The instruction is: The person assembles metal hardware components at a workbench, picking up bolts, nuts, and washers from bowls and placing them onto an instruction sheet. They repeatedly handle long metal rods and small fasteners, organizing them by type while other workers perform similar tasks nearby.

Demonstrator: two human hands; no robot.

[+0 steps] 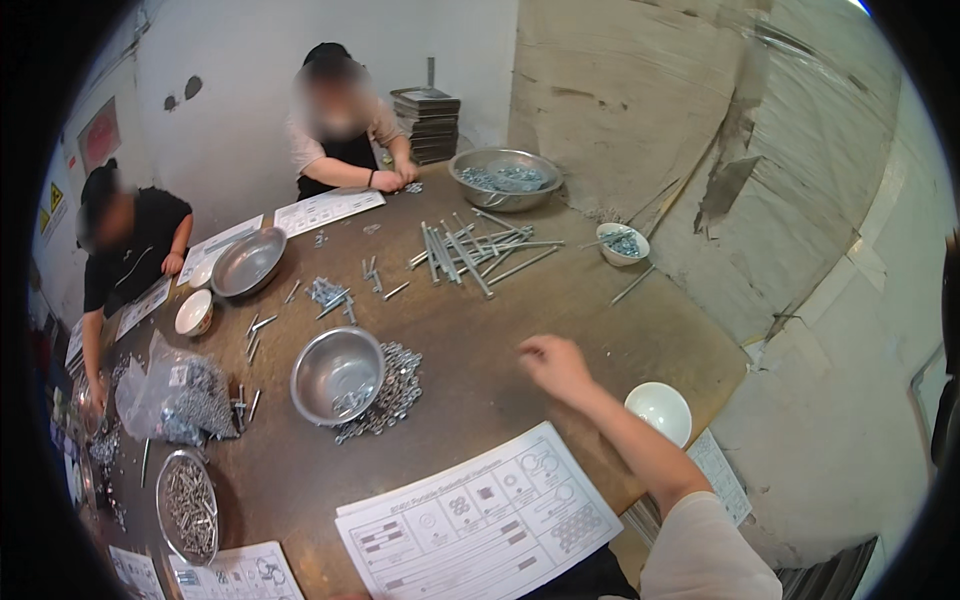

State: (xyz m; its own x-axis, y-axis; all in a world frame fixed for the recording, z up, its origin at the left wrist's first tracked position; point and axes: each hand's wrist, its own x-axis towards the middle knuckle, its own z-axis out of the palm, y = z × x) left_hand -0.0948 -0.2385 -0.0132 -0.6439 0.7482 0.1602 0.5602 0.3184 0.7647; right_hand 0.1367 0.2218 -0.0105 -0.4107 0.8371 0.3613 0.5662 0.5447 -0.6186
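My right hand (556,367) hangs over the brown table (480,340), right of the middle, with its arm reaching in from the lower right. Its fingers are curled together, and whatever they may hold is too small or hidden to make out. Just below the forearm stands a white bowl (659,414). In front of me lies a stack of printed sheets (480,515) with pictures of hardware parts. Beyond the sheets, a steel bowl (338,376) with a few small metal parts rests against a pile of nuts (400,395). My left hand does not show.
Long bolts (470,250) lie heaped at the far middle, near a large steel basin (505,180) of hardware. A small bowl (622,245) sits by the right edge. Leftward are a plastic bag (175,390) and a basin of bolts (188,507). Two co-workers sit across the table.
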